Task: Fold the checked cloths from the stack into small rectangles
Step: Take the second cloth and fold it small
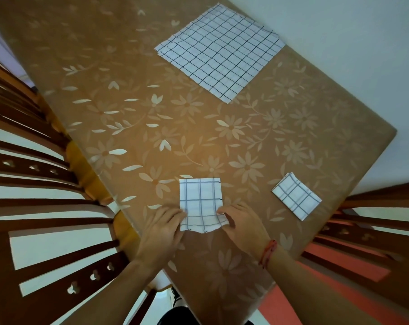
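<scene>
Tan tablecloth [133,95] with a pale flower-and-leaf print is seen spread over the table, smooth and slightly glossy. Dark wooden chairs [34,207] with slatted backs and small cut-out holes stand at the left edge; another chair [374,221] is seen at the right. White floor shows beyond the table, with a red patch at lower right.

At the far side, a stack of checked cloths [219,52] lies flat: white fabric, thin dark grid lines, square in outline, edges of lower layers showing slightly offset.

Near the front edge, a partly folded cloth [200,200] lies as a small upright rectangle, white with grey-blue lines. Its near edge is lifted and curled. That edge is pinched at the left corner by the left hand [161,231] and at the right corner by the right hand [241,226], fingers closed on the fabric. A red thread band [268,253] is worn on the right wrist.

To the right, well apart, a finished folded cloth [296,195] rests flat, a small layered rectangle turned diagonally.
</scene>
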A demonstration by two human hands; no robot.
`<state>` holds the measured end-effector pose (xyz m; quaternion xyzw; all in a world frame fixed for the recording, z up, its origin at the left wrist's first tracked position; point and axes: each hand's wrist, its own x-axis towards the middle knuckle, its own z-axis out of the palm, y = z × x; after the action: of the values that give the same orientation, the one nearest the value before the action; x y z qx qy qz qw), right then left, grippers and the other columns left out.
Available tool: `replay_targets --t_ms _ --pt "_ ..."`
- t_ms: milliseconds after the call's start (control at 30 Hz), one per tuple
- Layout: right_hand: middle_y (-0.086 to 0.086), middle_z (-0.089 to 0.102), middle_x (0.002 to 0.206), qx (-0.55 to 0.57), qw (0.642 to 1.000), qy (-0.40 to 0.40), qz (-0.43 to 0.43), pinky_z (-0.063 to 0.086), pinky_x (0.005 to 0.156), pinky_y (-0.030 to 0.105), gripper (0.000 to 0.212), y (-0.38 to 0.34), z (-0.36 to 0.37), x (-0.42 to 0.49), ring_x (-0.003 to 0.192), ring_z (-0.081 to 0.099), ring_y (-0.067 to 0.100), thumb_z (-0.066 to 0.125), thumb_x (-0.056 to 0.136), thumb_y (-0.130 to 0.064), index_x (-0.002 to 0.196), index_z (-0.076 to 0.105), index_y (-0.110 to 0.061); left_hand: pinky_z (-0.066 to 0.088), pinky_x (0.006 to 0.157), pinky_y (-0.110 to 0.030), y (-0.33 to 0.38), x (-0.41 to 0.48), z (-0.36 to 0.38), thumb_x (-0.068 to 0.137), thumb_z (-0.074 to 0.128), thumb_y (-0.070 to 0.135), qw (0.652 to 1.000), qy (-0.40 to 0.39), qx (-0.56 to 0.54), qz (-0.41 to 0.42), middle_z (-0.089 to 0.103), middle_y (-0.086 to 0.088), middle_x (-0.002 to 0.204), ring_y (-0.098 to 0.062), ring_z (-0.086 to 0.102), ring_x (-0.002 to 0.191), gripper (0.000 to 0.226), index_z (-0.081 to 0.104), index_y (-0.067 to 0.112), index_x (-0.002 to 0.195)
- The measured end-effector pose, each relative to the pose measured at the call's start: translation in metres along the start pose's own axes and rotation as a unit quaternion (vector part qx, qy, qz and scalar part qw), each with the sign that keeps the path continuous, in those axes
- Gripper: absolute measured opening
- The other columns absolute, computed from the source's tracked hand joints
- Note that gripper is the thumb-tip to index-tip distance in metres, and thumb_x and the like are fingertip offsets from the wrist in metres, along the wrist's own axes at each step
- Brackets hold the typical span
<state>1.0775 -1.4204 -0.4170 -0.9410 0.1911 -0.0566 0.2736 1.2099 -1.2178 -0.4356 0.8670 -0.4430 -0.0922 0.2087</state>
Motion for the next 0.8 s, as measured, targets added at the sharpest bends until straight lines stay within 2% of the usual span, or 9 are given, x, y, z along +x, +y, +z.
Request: replay_targets --t_ms 67,167,300,400,500,633,733,800 --pt "-0.007 0.062 0.076 0.015 1.000 0.007 0.011 0.051 0.066 0.032 0.024 0.000 0.001 0.003 0.078 0.051 0.013 0.079 0.072 -0.010 0.094 0.072 -0.015 0.031 0.100 -0.029 0.000 0.004 -0.001 0.091 0.045 0.033 1.000 -0.002 -0.014 -0.014 0.065 0.004 0.116 -0.013 0.047 0.116 0.036 0.064 0.018 0.117" --pt "-0.008 0.060 0.071 0.032 0.998 0.005 0.045 0.046 0.065 0.027 0.005 0.000 0.001 0.009 0.072 0.053 0.012 0.073 0.083 -0.019 0.085 0.071 -0.015 0.025 0.093 -0.026 -0.001 0.013 -0.001 0.091 0.054 0.029 0.998 0.016 -0.037 -0.043 0.066 0.005 0.111 -0.012 0.047 0.110 0.027 0.064 0.021 0.114" --pt "-0.009 0.049 0.058 0.053 0.989 -0.016 0.138 0.036 0.056 0.022 0.032 0.001 0.003 0.025 0.060 0.048 0.007 0.063 0.088 -0.029 0.062 0.043 -0.028 0.030 0.089 -0.033 -0.004 0.027 0.000 0.090 0.050 0.033 0.994 0.014 -0.049 -0.099 0.066 0.004 0.109 -0.018 0.052 0.104 0.028 0.061 0.025 0.115" --pt "-0.005 0.061 0.066 0.067 0.980 -0.039 0.182 0.049 0.061 0.031 0.027 0.001 0.003 0.038 0.064 0.057 0.010 0.059 0.090 -0.034 0.068 0.051 -0.020 0.038 0.087 -0.039 -0.004 0.040 0.000 0.089 0.052 0.033 0.993 0.019 -0.055 -0.103 0.068 0.002 0.109 -0.022 0.054 0.102 0.033 0.059 0.022 0.120" --pt "-0.006 0.054 0.063 0.057 0.979 -0.050 0.190 0.042 0.059 0.030 0.030 0.000 0.002 0.051 0.061 0.051 0.014 0.059 0.091 -0.032 0.066 0.044 -0.023 0.033 0.087 -0.036 -0.007 0.047 -0.001 0.090 0.051 0.033 0.996 0.025 -0.027 -0.081 0.069 -0.003 0.110 -0.025 0.056 0.105 0.040 0.056 0.018 0.126" --pt "-0.003 0.050 0.061 0.051 0.976 -0.050 0.206 0.039 0.058 0.030 0.025 0.003 0.000 0.061 0.060 0.049 0.015 0.059 0.091 -0.029 0.071 0.045 -0.022 0.038 0.088 -0.039 -0.012 0.057 -0.001 0.094 0.039 0.040 0.998 -0.011 0.009 -0.057 0.065 -0.005 0.119 -0.025 0.053 0.109 0.047 0.051 0.015 0.133" --pt "-0.005 0.057 0.069 0.058 0.974 -0.056 0.210 0.045 0.063 0.030 0.011 0.005 0.000 0.063 0.066 0.056 0.015 0.061 0.091 -0.030 0.088 0.054 -0.021 0.039 0.087 -0.039 -0.015 0.061 0.000 0.095 0.038 0.040 0.999 -0.019 0.034 -0.037 0.062 -0.005 0.124 -0.026 0.052 0.112 0.049 0.049 0.013 0.135" --pt "-0.006 0.064 0.078 0.067 0.974 -0.050 0.209 0.049 0.067 0.030 0.018 0.005 0.001 0.063 0.073 0.062 0.016 0.062 0.091 -0.030 0.105 0.057 -0.021 0.043 0.086 -0.040 -0.015 0.063 -0.002 0.094 0.041 0.039 0.998 -0.007 0.049 -0.031 0.059 -0.006 0.126 -0.026 0.052 0.112 0.048 0.048 0.013 0.134"
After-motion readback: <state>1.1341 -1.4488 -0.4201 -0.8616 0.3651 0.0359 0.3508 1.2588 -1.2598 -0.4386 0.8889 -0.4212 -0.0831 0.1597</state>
